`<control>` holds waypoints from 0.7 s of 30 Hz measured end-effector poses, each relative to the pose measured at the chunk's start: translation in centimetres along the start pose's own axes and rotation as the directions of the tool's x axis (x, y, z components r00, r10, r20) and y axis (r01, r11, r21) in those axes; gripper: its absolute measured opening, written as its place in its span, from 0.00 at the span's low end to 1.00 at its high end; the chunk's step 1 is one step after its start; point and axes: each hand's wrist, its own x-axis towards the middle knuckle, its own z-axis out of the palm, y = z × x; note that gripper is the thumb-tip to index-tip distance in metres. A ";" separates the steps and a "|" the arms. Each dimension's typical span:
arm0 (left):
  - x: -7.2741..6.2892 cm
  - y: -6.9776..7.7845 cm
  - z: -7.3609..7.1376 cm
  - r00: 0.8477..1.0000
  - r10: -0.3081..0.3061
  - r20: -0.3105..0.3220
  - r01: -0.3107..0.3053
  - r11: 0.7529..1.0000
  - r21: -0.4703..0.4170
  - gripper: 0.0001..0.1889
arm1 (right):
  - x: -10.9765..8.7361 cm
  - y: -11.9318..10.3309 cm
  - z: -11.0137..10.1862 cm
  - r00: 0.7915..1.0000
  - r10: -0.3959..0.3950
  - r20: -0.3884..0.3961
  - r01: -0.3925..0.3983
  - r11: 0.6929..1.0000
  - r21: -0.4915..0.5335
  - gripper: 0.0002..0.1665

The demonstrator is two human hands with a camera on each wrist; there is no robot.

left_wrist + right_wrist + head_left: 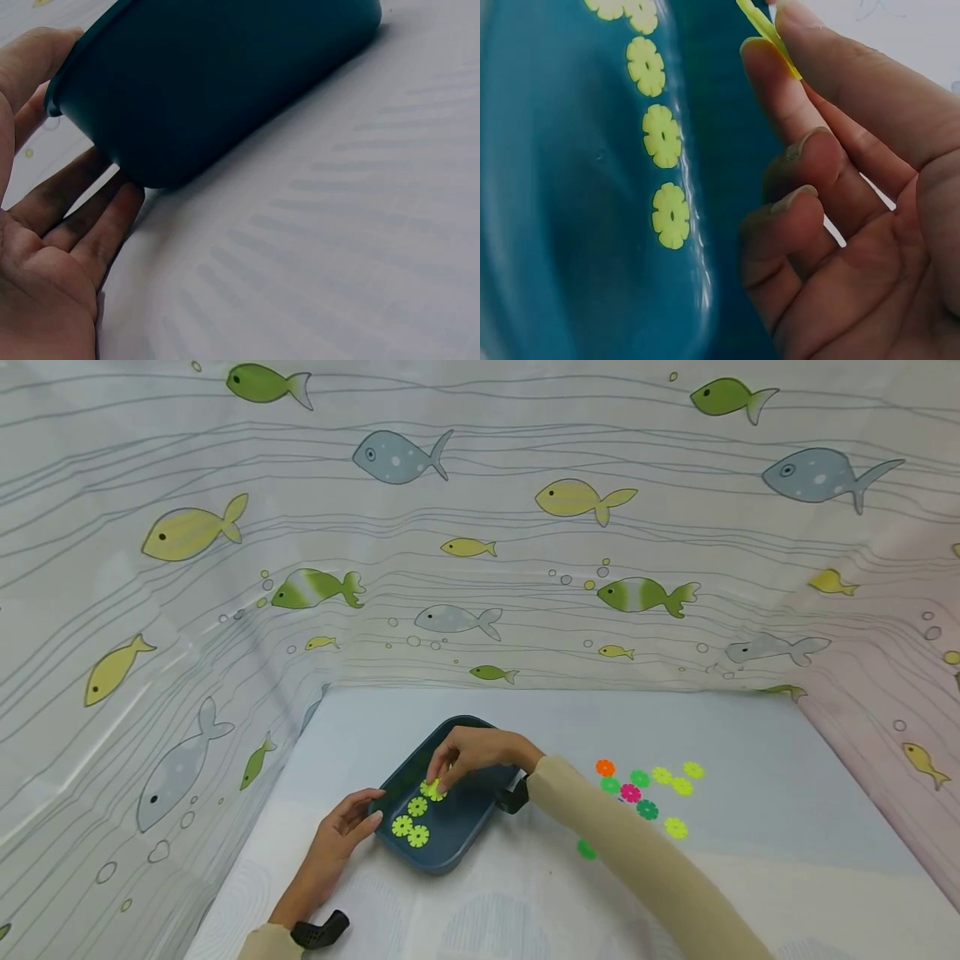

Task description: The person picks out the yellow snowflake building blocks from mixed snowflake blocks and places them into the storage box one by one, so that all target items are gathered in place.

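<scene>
A dark blue-green plastic tub [468, 835] stands on the table. My left hand [345, 831] holds its left end, the thumb at the rim and other fingers against the outer wall [210, 82] in the left wrist view. Over the inside of the tub, my right hand [474, 753] pinches a thin yellow notched disc [769, 34] between thumb and index finger; the remaining fingers are bent. Several matching yellow discs [662, 136] lie flat on the tub's floor, in a loose line that ends with a disc [417, 836] near the front.
To the right of the tub lie scattered notched discs: orange [605, 767], pink [630, 793], several yellow [676, 827] and green [647, 810]. The right forearm [630, 835] passes in front of a green disc [587, 849]. A fish-patterned curtain [480, 577] surrounds the white table [750, 893].
</scene>
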 end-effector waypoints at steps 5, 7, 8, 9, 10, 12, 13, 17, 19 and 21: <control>-0.1 -0.1 -0.1 1.000 0.011 0.009 -0.011 1.000 0.011 0.25 | 0.8 0.2 0.1 1.000 0.010 -0.008 -0.010 1.000 0.008 0.12; -0.1 -0.2 -0.1 1.000 0.010 0.010 -0.010 1.000 0.011 0.25 | 1.0 0.3 0.2 1.000 0.007 -0.008 -0.007 1.000 0.004 0.12; 0.0 -0.2 -0.1 1.000 0.008 0.011 -0.008 1.000 0.011 0.25 | 1.1 0.3 0.2 1.000 0.008 -0.008 -0.008 1.000 -0.003 0.11; 0.0 -0.2 -0.1 1.000 0.009 0.013 -0.009 1.000 0.012 0.25 | 1.2 0.4 0.3 1.000 0.008 -0.006 -0.008 1.000 -0.004 0.11; 0.0 -0.2 -0.1 1.000 0.011 0.013 -0.011 1.000 0.011 0.25 | 1.3 0.4 0.3 1.000 0.010 -0.006 -0.010 1.000 -0.005 0.11; 0.0 -0.2 -0.1 1.000 0.015 0.013 -0.015 1.000 0.008 0.25 | 1.5 0.5 0.3 1.000 0.010 -0.006 -0.010 1.000 -0.002 0.10; 0.0 -0.2 -0.1 1.000 0.016 0.012 -0.016 1.000 0.007 0.25 | 1.6 0.5 0.3 1.000 0.009 -0.006 -0.009 1.000 0.000 0.10; 0.0 -0.1 -0.2 1.000 0.016 0.008 -0.016 1.000 0.003 0.25 | 1.8 0.2 0.1 1.000 -0.008 0.001 0.008 1.000 0.025 0.10; 0.0 -0.1 -0.1 1.000 0.015 0.007 -0.015 1.000 0.004 0.25 | 1.9 -0.1 0.1 1.000 -0.014 0.004 0.014 0.999 0.034 0.11; -0.1 0.0 -0.1 1.000 0.015 0.010 -0.015 1.000 0.004 0.25 | 2.0 -0.3 0.1 1.000 -0.016 0.007 0.016 0.999 0.040 0.11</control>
